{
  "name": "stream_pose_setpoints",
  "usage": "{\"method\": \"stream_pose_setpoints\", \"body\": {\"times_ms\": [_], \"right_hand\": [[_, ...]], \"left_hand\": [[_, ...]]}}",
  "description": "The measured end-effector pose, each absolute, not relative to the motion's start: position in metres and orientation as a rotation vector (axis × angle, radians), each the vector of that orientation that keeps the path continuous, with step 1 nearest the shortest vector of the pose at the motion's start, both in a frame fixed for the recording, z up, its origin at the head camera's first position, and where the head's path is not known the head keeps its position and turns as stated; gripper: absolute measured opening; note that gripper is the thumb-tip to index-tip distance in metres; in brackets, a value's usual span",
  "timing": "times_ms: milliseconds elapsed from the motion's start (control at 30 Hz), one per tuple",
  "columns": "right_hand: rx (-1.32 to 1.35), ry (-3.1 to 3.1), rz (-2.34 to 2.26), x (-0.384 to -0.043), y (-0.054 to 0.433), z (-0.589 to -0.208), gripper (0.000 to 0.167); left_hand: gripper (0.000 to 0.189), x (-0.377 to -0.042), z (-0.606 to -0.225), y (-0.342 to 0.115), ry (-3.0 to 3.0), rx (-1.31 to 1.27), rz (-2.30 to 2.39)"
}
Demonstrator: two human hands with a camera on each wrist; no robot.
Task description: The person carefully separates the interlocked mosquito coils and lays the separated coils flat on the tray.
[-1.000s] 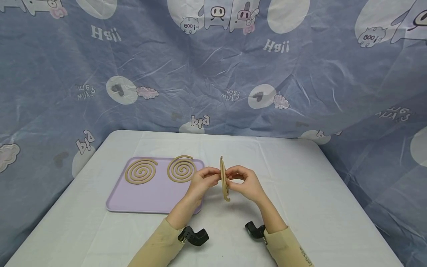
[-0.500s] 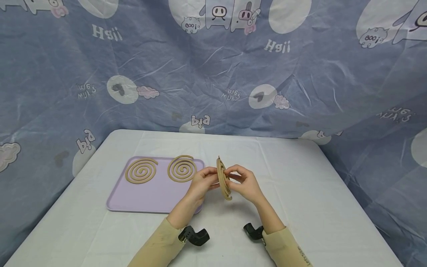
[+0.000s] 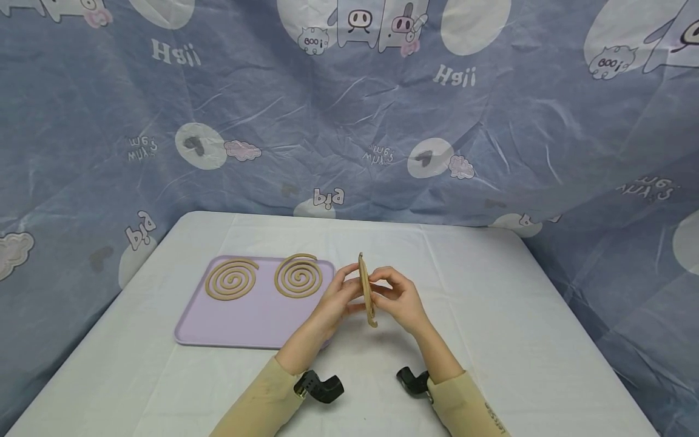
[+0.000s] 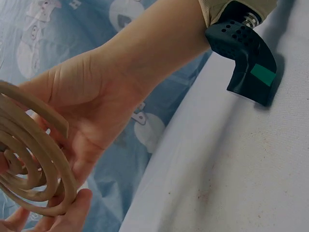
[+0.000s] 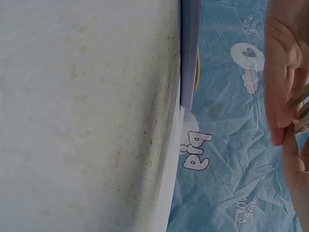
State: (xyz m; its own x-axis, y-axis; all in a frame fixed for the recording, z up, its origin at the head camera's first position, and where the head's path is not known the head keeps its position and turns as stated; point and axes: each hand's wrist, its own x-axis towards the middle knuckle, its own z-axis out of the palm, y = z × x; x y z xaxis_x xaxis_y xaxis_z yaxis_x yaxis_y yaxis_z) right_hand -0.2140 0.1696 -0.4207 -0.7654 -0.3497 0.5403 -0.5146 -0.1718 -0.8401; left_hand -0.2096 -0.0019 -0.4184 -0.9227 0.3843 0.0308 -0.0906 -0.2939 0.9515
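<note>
A tan mosquito coil (image 3: 366,291) stands on edge above the table, between my two hands. My left hand (image 3: 330,303) grips it from the left, fingers spread along its far side. From the right, my right hand (image 3: 400,298) pinches it near the middle, thumb and fingers bent. The left wrist view shows the spiral rings of the coil (image 4: 41,145) in front of my left palm (image 4: 84,101). In the right wrist view only a sliver of the coil (image 5: 301,108) appears, at the right edge. Two more coils, one left (image 3: 231,280) and one right (image 3: 298,277), lie flat on a purple tray.
The purple tray (image 3: 240,328) lies on the white-covered table (image 3: 491,340), left of the hands. The right coil overhangs the tray's back rim. A blue patterned cloth (image 3: 306,109) hangs behind the table. Each wrist carries a black camera mount, such as the left one (image 3: 319,388).
The upright coil turned slightly to show its face, then returned edge-on. My left fingers have moved up and spread along it. Both coils on the tray stay put.
</note>
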Motion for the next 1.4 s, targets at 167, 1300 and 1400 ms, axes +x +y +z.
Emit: {"method": "stream_pose_setpoints", "body": {"times_ms": [167, 1300, 1400], "right_hand": [[0.991, -1.970, 2.157, -0.213, 0.171, -0.419, 0.041], [0.980, -1.926, 2.473, -0.216, 0.179, -0.416, 0.057], [0.961, -1.936, 2.477, -0.216, 0.178, -0.416, 0.055]], "left_hand": [[0.052, -0.210, -0.417, -0.003, 1.648, 0.337, 2.329], [0.049, -0.207, -0.416, -0.001, 1.636, 0.339, 2.263], [0.049, -0.206, -0.415, 0.000, 1.652, 0.333, 2.255]]}}
